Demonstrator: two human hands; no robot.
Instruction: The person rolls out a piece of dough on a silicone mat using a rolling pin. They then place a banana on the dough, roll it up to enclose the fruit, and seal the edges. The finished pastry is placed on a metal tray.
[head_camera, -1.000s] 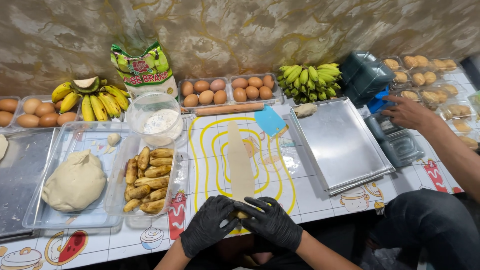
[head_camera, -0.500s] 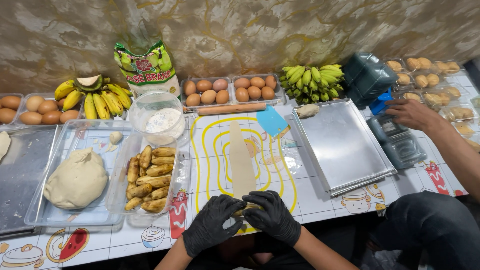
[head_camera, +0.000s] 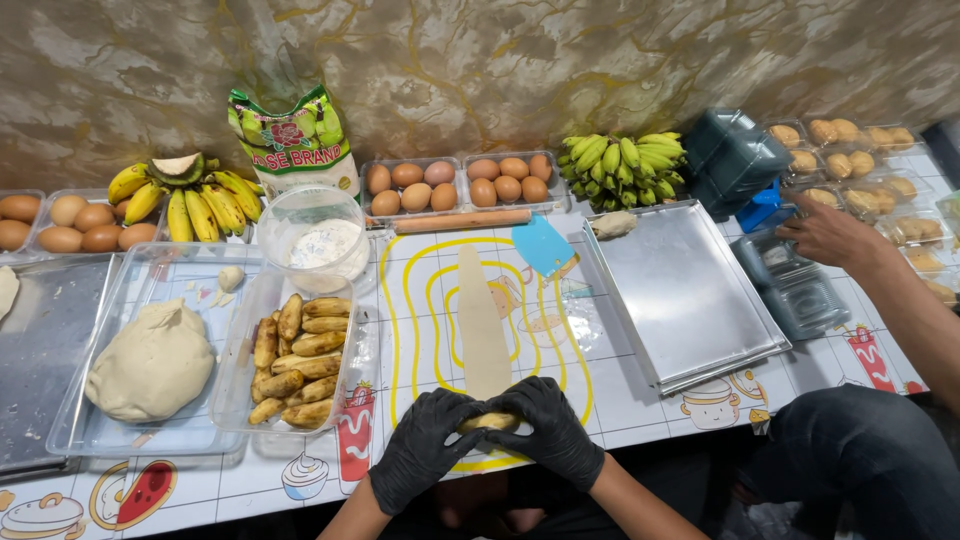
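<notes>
I see a patterned table (head_camera: 640, 400) by a marbled wall (head_camera: 500, 60), three banana bunches, two egg trays (head_camera: 460, 180); my left hand (head_camera: 425, 450) and right hand (head_camera: 550, 430) both pinch one dough strip (head_camera: 482, 330)

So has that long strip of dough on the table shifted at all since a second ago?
No. The dough strip lies along the same yellow loop on the table, its far end level with the blue scraper, as before.

Both gloved hands, left hand (head_camera: 428, 448) and right hand (head_camera: 548, 432), pinch a banana (head_camera: 488, 422) (half hidden) at the dough strip (head_camera: 481, 330) end.
</notes>
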